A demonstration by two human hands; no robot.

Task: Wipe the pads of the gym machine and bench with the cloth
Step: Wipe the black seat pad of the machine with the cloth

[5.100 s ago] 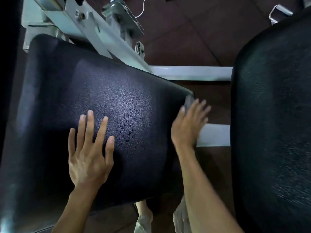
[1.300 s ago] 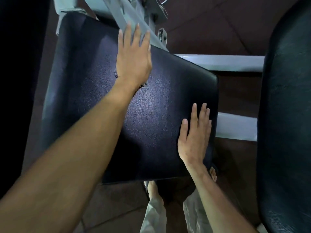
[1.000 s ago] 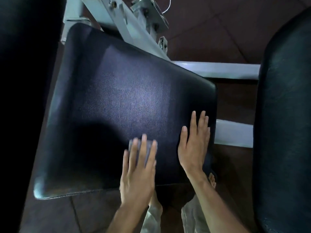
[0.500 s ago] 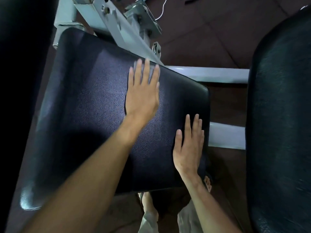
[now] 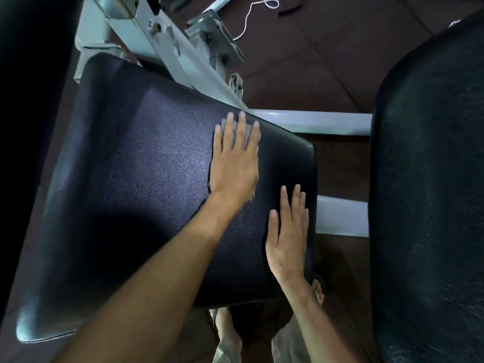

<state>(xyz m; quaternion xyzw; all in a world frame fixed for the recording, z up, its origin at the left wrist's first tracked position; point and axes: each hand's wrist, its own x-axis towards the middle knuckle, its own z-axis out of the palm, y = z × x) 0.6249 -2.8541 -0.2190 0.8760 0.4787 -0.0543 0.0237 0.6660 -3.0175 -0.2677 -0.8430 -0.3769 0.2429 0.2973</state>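
Observation:
A wide black padded gym pad (image 5: 157,166) fills the middle of the head view, tilted away from me. My left hand (image 5: 234,166) lies flat on its far right part, pressing a small grey cloth (image 5: 247,141) that shows only between the fingers. My right hand (image 5: 286,237) rests flat with fingers together along the pad's right edge, holding nothing. A second black pad (image 5: 432,179) runs down the right side.
The machine's pale grey steel frame (image 5: 327,121) runs behind the pad and across to the right pad, with a bolted bracket (image 5: 214,35) at the top. A white cord (image 5: 246,19) lies on the dark tiled floor. My feet (image 5: 225,326) stand under the pad's near edge.
My left hand swept the cloth from the pad's near edge up to its far edge, then slid slightly right. My right hand stayed on the right edge.

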